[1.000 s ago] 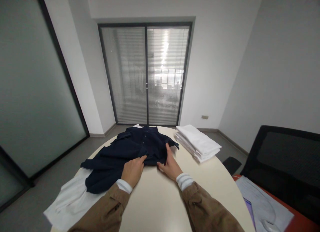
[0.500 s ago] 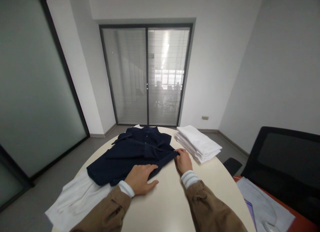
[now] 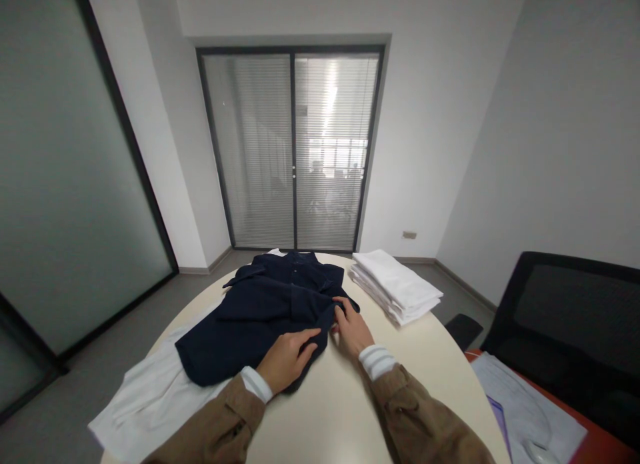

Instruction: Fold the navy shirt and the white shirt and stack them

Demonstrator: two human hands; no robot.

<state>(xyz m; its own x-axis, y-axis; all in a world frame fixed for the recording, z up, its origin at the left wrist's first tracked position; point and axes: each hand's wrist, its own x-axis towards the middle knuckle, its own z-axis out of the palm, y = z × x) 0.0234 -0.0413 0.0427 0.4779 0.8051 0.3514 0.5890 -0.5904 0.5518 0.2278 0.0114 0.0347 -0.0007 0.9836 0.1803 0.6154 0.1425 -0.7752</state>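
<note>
A dark navy short-sleeved shirt (image 3: 255, 317) with a buttoned placket lies on the round table, its collar toward the far edge. My right hand (image 3: 354, 329) pinches the shirt's right side, where the cloth is drawn up into a fold. At the near edge of the shirt, my left hand (image 3: 287, 359) has thumb and forefinger drawn close on the cloth; its other fingers are hidden. White cloth (image 3: 145, 394) is spread partly beneath the shirt, at the table's left.
Neatly folded white cloths (image 3: 397, 284) are stacked at the right far side of the cream table (image 3: 415, 367). To the right stand a black mesh chair (image 3: 570, 324) and a red surface holding papers (image 3: 530, 397). A glass door with blinds (image 3: 295, 151) is beyond.
My right hand has moved left and inward, bringing the shirt's right edge with it. The left hand's thumb and forefinger have come closer together on the shirt's near edge.
</note>
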